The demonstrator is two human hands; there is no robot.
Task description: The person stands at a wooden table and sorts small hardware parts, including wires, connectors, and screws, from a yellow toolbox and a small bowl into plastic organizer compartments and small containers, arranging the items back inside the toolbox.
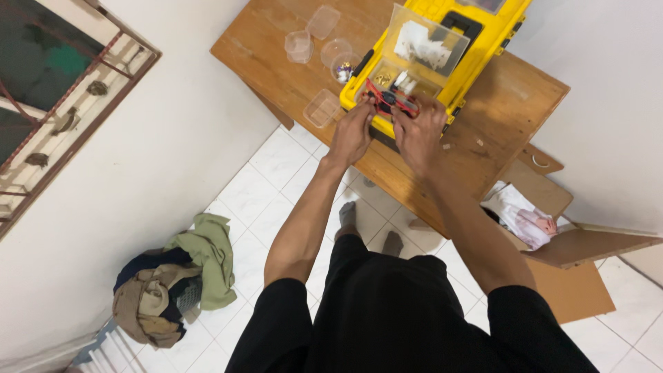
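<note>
A yellow toolbox [442, 41] with a clear compartment lid lies open on a wooden table [511, 103]. My left hand [352, 131] and my right hand [418, 131] both reach into its front compartment. Together they pinch a small red and black tool [390, 99], with fingers closed on each end of it. Small brass and white parts lie in the compartments just behind my fingers.
Several clear plastic tubs [311, 38] stand on the table left of the toolbox. An open cardboard box [552, 221] with cloth inside sits on the tiled floor at the right. A pile of clothes [173, 283] lies by the left wall.
</note>
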